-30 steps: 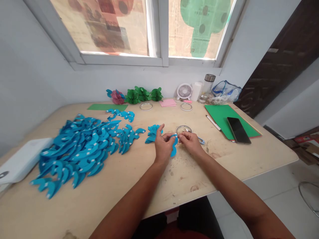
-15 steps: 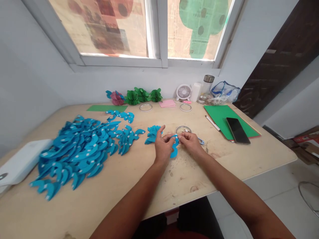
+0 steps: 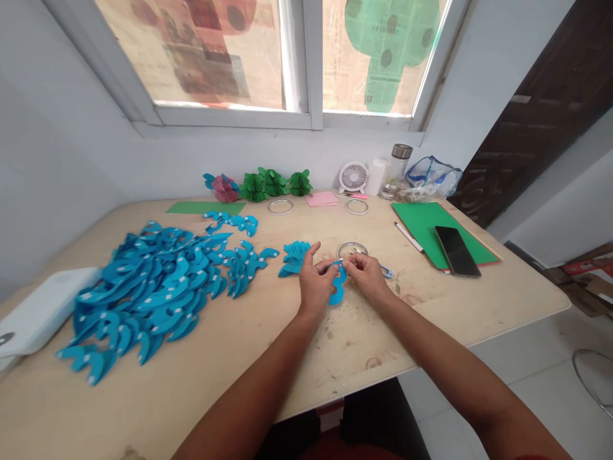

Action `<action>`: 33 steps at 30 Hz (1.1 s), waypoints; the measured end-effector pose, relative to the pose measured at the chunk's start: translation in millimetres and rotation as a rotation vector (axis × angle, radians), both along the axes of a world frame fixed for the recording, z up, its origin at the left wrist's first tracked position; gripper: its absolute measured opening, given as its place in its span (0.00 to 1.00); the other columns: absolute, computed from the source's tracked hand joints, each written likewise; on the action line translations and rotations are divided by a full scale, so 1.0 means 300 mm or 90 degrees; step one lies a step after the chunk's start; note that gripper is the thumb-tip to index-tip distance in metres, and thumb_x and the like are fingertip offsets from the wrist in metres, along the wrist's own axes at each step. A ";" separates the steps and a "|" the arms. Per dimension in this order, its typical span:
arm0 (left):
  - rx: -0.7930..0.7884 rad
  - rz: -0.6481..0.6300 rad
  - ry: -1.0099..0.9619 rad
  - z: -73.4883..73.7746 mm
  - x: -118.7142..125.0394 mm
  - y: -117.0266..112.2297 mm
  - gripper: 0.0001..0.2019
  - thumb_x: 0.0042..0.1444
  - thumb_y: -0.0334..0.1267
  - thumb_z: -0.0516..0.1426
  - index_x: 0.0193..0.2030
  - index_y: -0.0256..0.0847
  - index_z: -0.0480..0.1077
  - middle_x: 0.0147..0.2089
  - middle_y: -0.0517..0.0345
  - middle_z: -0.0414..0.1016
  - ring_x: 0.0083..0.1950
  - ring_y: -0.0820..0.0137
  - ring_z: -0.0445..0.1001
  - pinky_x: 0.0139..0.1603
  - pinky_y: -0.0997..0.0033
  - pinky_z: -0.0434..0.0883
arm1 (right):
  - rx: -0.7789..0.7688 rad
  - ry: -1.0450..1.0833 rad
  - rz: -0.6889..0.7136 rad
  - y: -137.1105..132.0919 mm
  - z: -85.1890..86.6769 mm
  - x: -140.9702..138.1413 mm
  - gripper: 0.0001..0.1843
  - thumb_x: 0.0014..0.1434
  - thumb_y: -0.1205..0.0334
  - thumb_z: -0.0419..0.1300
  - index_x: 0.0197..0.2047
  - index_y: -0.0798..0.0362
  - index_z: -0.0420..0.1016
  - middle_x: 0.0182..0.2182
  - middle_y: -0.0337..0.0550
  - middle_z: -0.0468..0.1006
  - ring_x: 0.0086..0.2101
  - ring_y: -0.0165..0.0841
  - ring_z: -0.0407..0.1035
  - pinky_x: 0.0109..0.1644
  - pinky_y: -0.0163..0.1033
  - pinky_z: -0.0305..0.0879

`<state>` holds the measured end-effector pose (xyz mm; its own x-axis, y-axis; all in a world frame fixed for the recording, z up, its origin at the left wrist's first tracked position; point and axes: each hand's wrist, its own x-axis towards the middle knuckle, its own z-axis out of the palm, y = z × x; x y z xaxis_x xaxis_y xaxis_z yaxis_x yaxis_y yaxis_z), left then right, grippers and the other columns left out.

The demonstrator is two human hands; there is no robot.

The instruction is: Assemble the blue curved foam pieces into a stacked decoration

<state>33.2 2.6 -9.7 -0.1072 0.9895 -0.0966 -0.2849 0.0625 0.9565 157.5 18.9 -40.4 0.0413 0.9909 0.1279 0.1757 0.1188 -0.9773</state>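
Note:
Between both hands is a curved blue paper cutout (image 3: pixel 338 294), its top edge pinched and its lower part hanging over the table. My left hand (image 3: pixel 316 281) grips it with thumb and fingers, one finger raised. My right hand (image 3: pixel 364 273) pinches the same cutout near a small white patch at the top. Just left of my left hand stands a pleated stack of blue paper (image 3: pixel 294 258). Further left spreads a big pile of blue paper cutouts (image 3: pixel 158 287) with white patches. Behind my right hand lies a roll of tape (image 3: pixel 353 247), partly covered, beside a light-blue tool (image 3: pixel 387 272).
At the back are green paper honeycomb shapes (image 3: pixel 274 183), a small white fan (image 3: pixel 353 177), a glass bottle (image 3: pixel 396 172) and two more rings (image 3: pixel 280 207). Right, a phone (image 3: pixel 457 251) rests on green sheets (image 3: pixel 416 223) beside a pen (image 3: pixel 408 237). A white box (image 3: pixel 45 313) sits left.
Both hands stay nearly in place, still pinching the blue paper. Its top edge has tilted and its hanging part has shifted slightly right.

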 end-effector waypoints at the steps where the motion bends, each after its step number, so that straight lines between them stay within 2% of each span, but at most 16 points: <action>1: -0.001 0.000 0.003 0.001 0.000 0.000 0.40 0.40 0.31 0.61 0.62 0.41 0.54 0.35 0.54 0.77 0.21 0.78 0.68 0.13 0.85 0.58 | 0.006 -0.019 -0.006 -0.001 0.002 0.000 0.12 0.49 0.54 0.59 0.24 0.55 0.68 0.17 0.33 0.64 0.20 0.25 0.55 0.24 0.32 0.52; 5: -0.001 0.004 0.009 0.003 0.002 -0.003 0.39 0.41 0.30 0.60 0.62 0.41 0.54 0.34 0.54 0.78 0.20 0.78 0.67 0.12 0.85 0.58 | 0.035 -0.066 -0.020 -0.007 0.014 -0.005 0.16 0.52 0.52 0.57 0.21 0.54 0.66 0.17 0.34 0.63 0.20 0.25 0.55 0.24 0.32 0.52; 11: 0.001 0.011 -0.010 0.000 0.003 0.001 0.38 0.41 0.30 0.60 0.62 0.41 0.56 0.35 0.54 0.77 0.20 0.78 0.67 0.12 0.85 0.56 | 0.051 -0.023 -0.017 -0.010 0.030 -0.013 0.22 0.58 0.48 0.49 0.20 0.54 0.67 0.17 0.37 0.67 0.22 0.28 0.61 0.29 0.34 0.58; 18: 0.004 0.008 -0.016 -0.001 0.003 0.003 0.38 0.40 0.30 0.61 0.61 0.41 0.56 0.36 0.54 0.77 0.21 0.78 0.68 0.13 0.84 0.57 | 0.019 -0.050 -0.013 -0.014 0.029 -0.008 0.14 0.51 0.51 0.57 0.24 0.55 0.69 0.18 0.35 0.66 0.21 0.27 0.58 0.26 0.33 0.55; 26: 0.043 0.020 0.021 -0.007 0.003 0.005 0.36 0.40 0.30 0.61 0.59 0.39 0.59 0.32 0.57 0.76 0.24 0.77 0.69 0.18 0.84 0.61 | 0.056 -0.041 -0.026 -0.012 0.046 -0.003 0.17 0.56 0.53 0.52 0.21 0.54 0.66 0.17 0.36 0.66 0.22 0.28 0.61 0.29 0.34 0.58; 29: 0.058 0.020 0.041 0.001 0.005 0.002 0.35 0.40 0.29 0.61 0.59 0.40 0.60 0.31 0.58 0.76 0.27 0.75 0.71 0.23 0.82 0.65 | 0.054 -0.023 -0.042 -0.013 0.051 0.003 0.15 0.55 0.53 0.52 0.25 0.54 0.69 0.19 0.38 0.68 0.24 0.30 0.63 0.30 0.35 0.60; 33: 0.072 0.011 0.066 0.013 0.006 -0.002 0.33 0.41 0.28 0.60 0.58 0.40 0.61 0.28 0.60 0.76 0.28 0.74 0.72 0.28 0.78 0.68 | 0.049 0.003 -0.022 -0.014 0.056 0.007 0.11 0.52 0.55 0.56 0.32 0.54 0.72 0.27 0.41 0.73 0.27 0.31 0.66 0.32 0.35 0.63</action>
<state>35.1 1.9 -5.7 -0.1278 0.9914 0.0281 -0.1838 -0.0515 0.9816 159.7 14.8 -23.7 0.0761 0.9762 0.2033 0.1757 0.1876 -0.9664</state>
